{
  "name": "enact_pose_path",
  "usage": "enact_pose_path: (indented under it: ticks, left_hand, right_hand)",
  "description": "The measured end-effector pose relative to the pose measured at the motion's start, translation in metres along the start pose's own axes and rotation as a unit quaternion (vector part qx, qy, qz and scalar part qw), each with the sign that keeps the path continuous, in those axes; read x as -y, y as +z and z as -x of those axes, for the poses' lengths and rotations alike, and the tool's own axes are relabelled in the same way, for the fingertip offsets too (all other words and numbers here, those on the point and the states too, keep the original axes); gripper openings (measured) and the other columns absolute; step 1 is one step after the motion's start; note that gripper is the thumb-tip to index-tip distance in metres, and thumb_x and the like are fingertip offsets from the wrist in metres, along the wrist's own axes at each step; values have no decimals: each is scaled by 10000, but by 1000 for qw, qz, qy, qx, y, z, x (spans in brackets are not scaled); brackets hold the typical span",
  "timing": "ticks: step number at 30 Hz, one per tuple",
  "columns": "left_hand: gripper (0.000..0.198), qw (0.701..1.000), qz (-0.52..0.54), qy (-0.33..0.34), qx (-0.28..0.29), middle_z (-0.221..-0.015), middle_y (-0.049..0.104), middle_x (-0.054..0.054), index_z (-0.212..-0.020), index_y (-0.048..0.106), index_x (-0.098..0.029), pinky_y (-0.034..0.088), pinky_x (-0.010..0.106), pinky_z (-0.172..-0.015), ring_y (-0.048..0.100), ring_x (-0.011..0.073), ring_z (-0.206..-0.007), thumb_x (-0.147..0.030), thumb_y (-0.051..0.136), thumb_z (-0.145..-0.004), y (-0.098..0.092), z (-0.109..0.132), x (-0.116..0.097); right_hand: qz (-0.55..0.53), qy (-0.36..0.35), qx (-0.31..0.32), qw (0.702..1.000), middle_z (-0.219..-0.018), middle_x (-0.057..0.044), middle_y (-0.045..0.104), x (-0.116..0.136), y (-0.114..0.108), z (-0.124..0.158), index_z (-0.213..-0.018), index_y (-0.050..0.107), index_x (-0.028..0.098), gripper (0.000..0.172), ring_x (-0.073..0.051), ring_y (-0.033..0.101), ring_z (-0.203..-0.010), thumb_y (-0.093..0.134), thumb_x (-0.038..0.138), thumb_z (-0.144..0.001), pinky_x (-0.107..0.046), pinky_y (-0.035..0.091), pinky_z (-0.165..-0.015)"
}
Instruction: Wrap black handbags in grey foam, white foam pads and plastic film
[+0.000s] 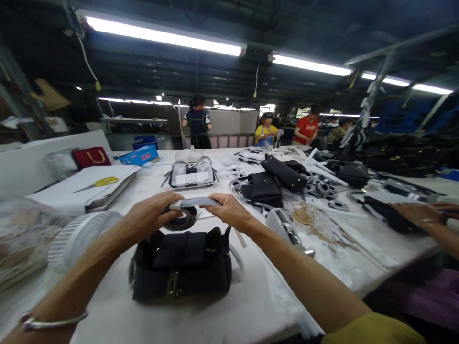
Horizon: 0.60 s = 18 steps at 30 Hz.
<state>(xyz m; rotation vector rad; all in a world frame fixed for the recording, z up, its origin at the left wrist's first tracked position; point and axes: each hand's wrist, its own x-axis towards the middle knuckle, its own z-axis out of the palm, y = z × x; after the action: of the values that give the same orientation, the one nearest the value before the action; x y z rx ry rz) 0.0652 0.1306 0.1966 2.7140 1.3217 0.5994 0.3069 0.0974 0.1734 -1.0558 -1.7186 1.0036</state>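
A strap in pale wrapping [199, 202] is stretched between my two hands above the table. My left hand [156, 210] grips its left end, and my right hand [229, 210] pinches its right end. Below the strap hangs or lies a dark coil [182, 220], partly wrapped in pale material; whether it belongs to the same strap I cannot tell. Close below my hands a black handbag [182, 282] stands upright on the white table, its top open and flap folded back, with a gold-coloured clasp on its front.
A white fan [84, 234] stands left of the bag. Yellow-handled scissors [103, 181] lie on stacked white sheets. Black bags [263, 188], wrapped straps and brown paper scraps [303, 215] crowd the right side. A co-worker's hand [418, 212] rests on a bag at far right.
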Motion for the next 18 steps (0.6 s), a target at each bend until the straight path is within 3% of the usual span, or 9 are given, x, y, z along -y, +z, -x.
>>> enact_pose_path:
  ticks: [3,6,9,11,14,18]
  left_hand:
    - [398,1000,15,-21,-11,-1135,679,45,-1111,644,-272,476,359,-911,625,270,-1041,-520,470,-853,2,2,3]
    - [568,995,46,-50,-79,-1266,628,87,-1247,582,-238,450,425,-1010,595,306,-1146,-596,522,-810,17,12,24]
    - [811,974,108,-132,-147,-1384,553,144,-1406,445,-168,404,489,-1087,521,346,-1277,-658,539,-766,44,35,59]
    - [902,949,163,-210,-168,-1370,563,163,-1455,371,-135,438,512,-1056,539,361,-1261,-686,533,-760,65,56,80]
    - [782,925,231,-259,-155,-1286,628,122,-1385,477,-170,456,503,-1048,572,342,-1218,-711,459,-821,90,86,92]
    - [709,903,328,-238,-140,-1198,682,101,-1212,630,-180,394,465,-1121,545,325,-1249,-733,338,-878,107,101,78]
  right_hand:
    - [-10,4,-12,1000,-657,49,492,0,-1,-4,-993,721,163,323,-96,413,-586,655,437,-833,-235,346,-561]
    - [-41,-8,-55,998,-878,-2,616,-14,-5,-3,-1286,612,193,538,-138,570,-757,710,425,-809,-277,462,-736]
    - [-82,2,-87,993,-1278,-83,588,-51,-7,13,-1469,425,256,819,-221,586,-1120,778,483,-766,-364,433,-994]
    - [-115,40,-88,989,-1401,-110,530,-83,-3,32,-1481,401,281,888,-273,531,-1254,791,557,-733,-428,406,-1057]
    - [-152,73,-63,984,-1413,-121,546,-122,10,59,-1416,494,263,816,-313,510,-1298,739,652,-742,-482,394,-1085]
    - [-118,55,-54,990,-1387,-99,594,-137,24,73,-1334,596,248,634,-311,484,-1334,615,657,-851,-494,337,-1141]
